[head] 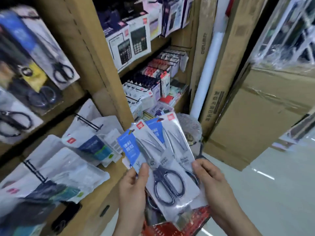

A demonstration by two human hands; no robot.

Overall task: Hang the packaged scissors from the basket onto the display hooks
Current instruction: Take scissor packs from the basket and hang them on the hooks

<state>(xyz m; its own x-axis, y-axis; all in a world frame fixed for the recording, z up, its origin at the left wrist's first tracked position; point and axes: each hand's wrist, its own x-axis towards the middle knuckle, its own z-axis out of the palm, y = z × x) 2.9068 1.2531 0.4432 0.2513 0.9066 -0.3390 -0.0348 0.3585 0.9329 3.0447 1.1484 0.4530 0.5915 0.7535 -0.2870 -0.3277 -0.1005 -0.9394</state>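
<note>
Two scissors packs, a front pack [163, 167] and a rear pack [177, 145], fanned out at near centre between both hands, above a red basket [201, 217]. Left hand [134, 183] pinching the front pack at its lower left edge, thumb on the face, fingers curled behind. Right hand [209, 178] grasping the right side of the fan, thumb pressed on the rear pack, fingers out of sight underneath. Front pack tilted, black handles toward the near side, blades pointing far and left; rear pack overlapped by it, only blue card, blades and a bit of handle showing. More packaging down in the basket, partly hidden by the fan. Left of the hands, two black display hooks jutting from a brown board, an upper hook [90, 122] and a lower hook [35, 170], both hung with blurred packets. Hanging scissors [56, 65] at far left. Calculator boxes [134, 41] on a far shelf, rows of small stationery packs beneath. Tall cardboard cartons [247, 125] and a white roll [209, 70] standing at right.
</note>
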